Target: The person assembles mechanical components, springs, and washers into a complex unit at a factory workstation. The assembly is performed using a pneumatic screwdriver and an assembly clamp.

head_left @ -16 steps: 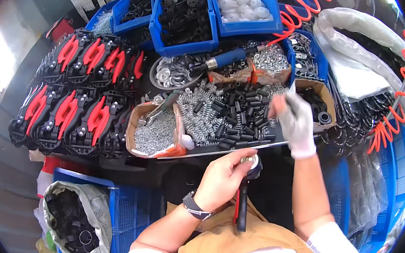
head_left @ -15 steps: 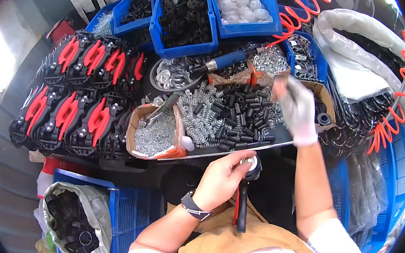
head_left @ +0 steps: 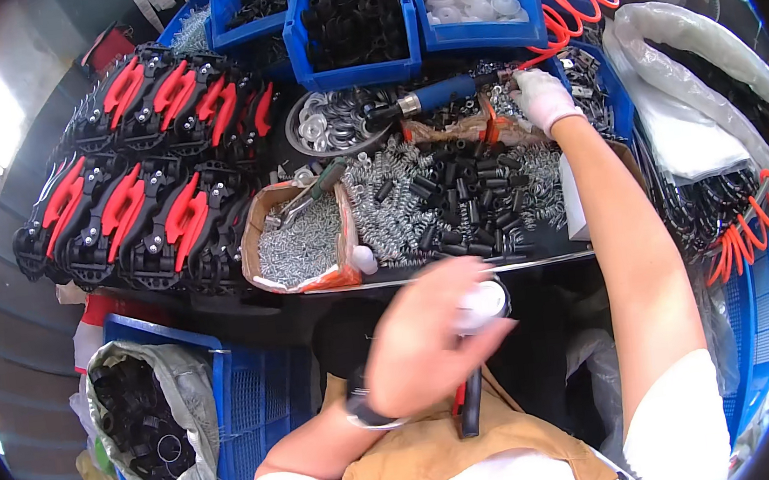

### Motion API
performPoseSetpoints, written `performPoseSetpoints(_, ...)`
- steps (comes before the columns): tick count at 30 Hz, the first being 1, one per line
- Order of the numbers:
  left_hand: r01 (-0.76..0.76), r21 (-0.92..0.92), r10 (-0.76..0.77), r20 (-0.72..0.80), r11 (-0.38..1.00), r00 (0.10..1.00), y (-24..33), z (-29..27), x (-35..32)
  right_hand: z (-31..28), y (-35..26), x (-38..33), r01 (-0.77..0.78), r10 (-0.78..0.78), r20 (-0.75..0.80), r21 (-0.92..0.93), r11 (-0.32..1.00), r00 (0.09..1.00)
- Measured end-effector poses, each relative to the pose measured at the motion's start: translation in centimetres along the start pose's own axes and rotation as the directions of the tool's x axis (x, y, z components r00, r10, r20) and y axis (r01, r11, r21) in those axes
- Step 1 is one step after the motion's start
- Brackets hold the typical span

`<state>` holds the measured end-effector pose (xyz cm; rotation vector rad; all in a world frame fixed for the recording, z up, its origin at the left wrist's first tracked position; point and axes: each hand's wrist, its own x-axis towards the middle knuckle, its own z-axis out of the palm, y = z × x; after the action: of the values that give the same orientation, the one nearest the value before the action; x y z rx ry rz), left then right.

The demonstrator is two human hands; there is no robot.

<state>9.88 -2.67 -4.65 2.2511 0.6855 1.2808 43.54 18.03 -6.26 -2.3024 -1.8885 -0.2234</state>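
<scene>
My left hand (head_left: 428, 343), bare with a watch on the wrist, is closed around a red and black clamp (head_left: 472, 390) with a white round pad (head_left: 483, 303), held low over my lap below the bench edge. My right hand (head_left: 542, 98), in a white glove, reaches far across the bench to a heap of small metal parts (head_left: 585, 78) next to a blue-handled tool (head_left: 430, 97). Its fingers are bent down into the parts; what they hold is hidden.
Rows of finished red and black clamps (head_left: 154, 189) fill the left of the bench. A cardboard box of screws (head_left: 295, 240), springs and black caps (head_left: 455, 195) lie in the middle. Blue bins (head_left: 352, 18) stand behind. A sack of black parts (head_left: 146, 424) sits lower left.
My right hand has stretched away from the near middle of the bench to the far parts heap. My left hand keeps the clamp and has shifted slightly.
</scene>
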Motion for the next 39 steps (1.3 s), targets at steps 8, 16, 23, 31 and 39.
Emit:
performPoseSetpoints(8, 0.342, -0.085, -0.319, 0.209, 0.936, 0.924, -2.3, 4.0, -2.0, -0.8, -0.6, -0.1, -0.044, 0.045, 0.091, -0.005, 0.999, 0.995)
performPoseSetpoints(16, 0.323, -0.331, -0.322, 0.060, 0.887, 0.945, -3.0, 6.8, -5.0, -0.9, 0.4, -0.7, 0.190, -0.188, 0.031, -0.088, 0.978, 0.982)
performPoseSetpoints(23, 0.324, -0.337, -0.341, 0.007, 0.884, 0.940, -3.0, 6.8, -5.4, -0.2, 0.8, -0.1, 0.219, -0.220, 0.023, 0.025, 0.975, 0.975)
performPoseSetpoints(31, 0.304, -0.377, -0.308, 0.051, 0.875, 0.950, -2.8, 7.7, -4.5, -3.7, 0.8, -4.0, 0.170, -0.196, -0.250, -0.123, 0.978, 0.948)
performPoseSetpoints(39, 0.242, -0.326, -0.271, -0.048, 0.914, 0.961, -3.4, 7.1, -5.3, -7.6, -9.0, -26.6, 0.699, -0.581, -0.388, 0.410, 0.586, 0.715)
